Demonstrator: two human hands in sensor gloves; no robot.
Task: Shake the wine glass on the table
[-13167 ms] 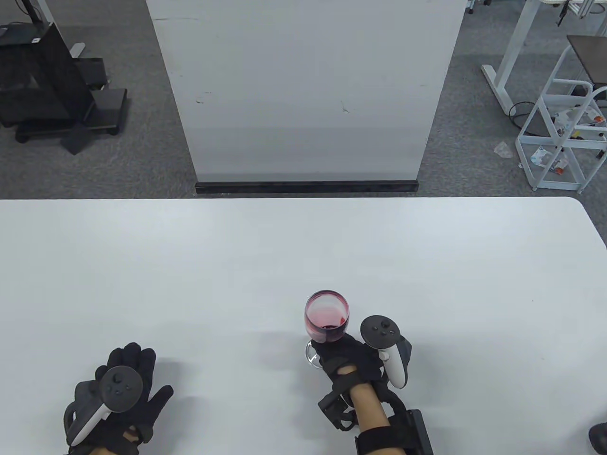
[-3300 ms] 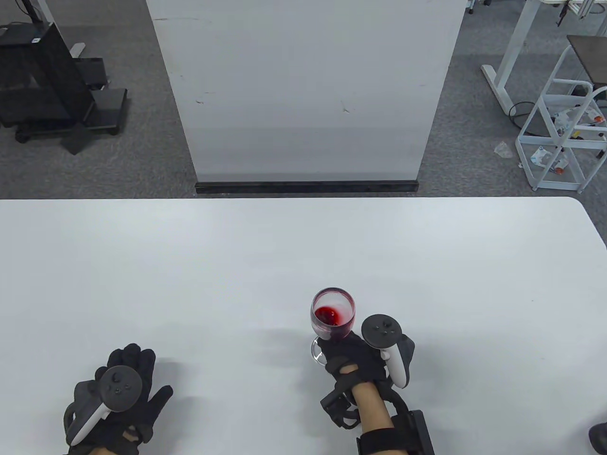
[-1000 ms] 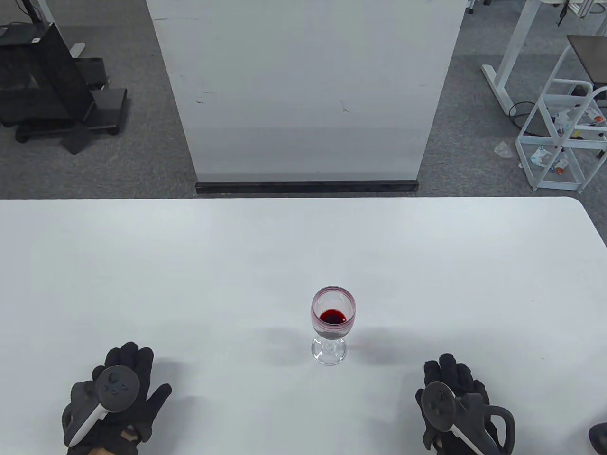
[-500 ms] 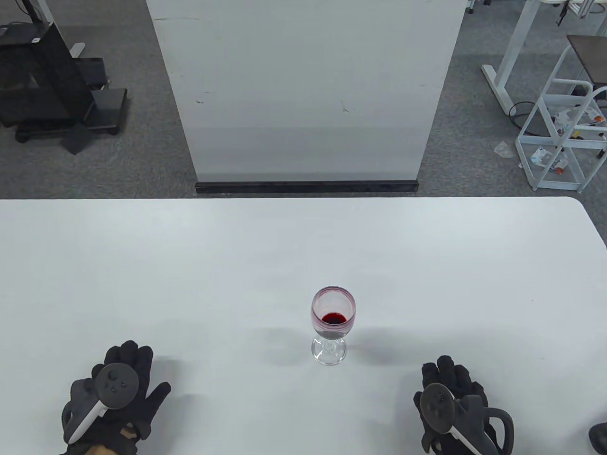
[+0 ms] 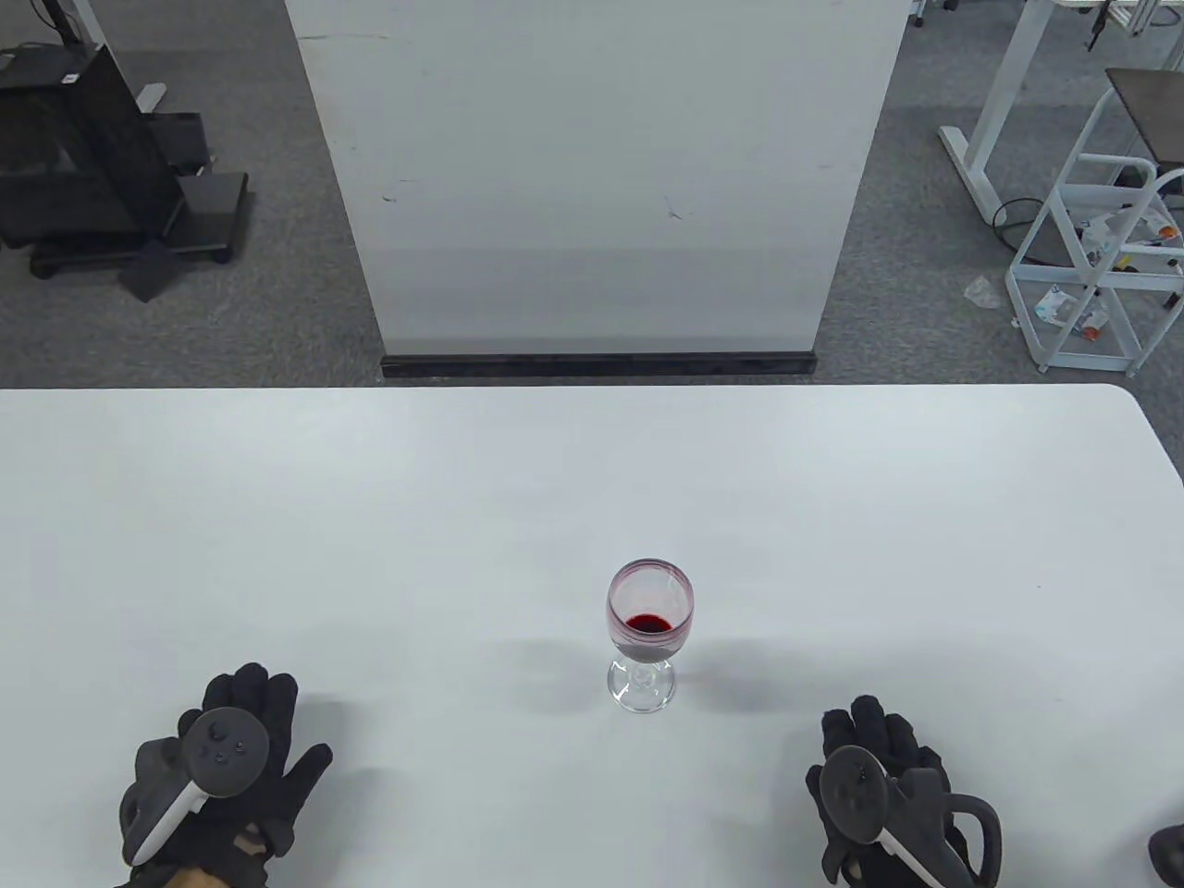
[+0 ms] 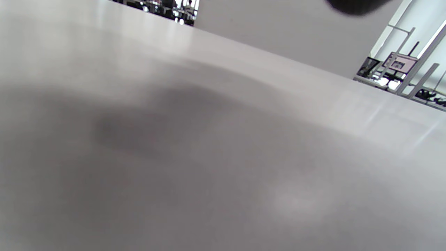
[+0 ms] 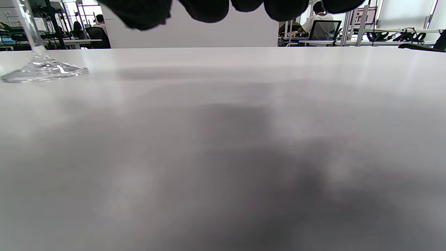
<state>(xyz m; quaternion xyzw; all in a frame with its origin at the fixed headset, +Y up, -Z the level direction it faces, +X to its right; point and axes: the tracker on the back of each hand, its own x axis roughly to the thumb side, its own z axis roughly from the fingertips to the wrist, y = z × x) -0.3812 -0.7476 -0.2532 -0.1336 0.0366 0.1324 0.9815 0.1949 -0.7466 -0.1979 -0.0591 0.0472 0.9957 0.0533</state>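
Observation:
A clear wine glass (image 5: 649, 629) with a little red wine in it stands upright on the white table (image 5: 592, 481), near the front middle. Its foot and stem show at the left edge of the right wrist view (image 7: 43, 69). My left hand (image 5: 245, 731) lies flat on the table at the front left, fingers spread, holding nothing. My right hand (image 5: 879, 740) lies flat at the front right, well to the right of the glass, holding nothing. Its fingertips (image 7: 209, 8) hang in at the top of the right wrist view.
A tall white panel (image 5: 597, 176) stands on the floor beyond the table's far edge. A white wire cart (image 5: 1101, 268) and a black stand (image 5: 92, 166) are on the floor far off. The table's right corner is rounded.
Seconds ago my right hand gripped the glass by the stem and the wine swirled. It has let go and drawn back to the front right. In the last second the wine has settled; both hands barely move.

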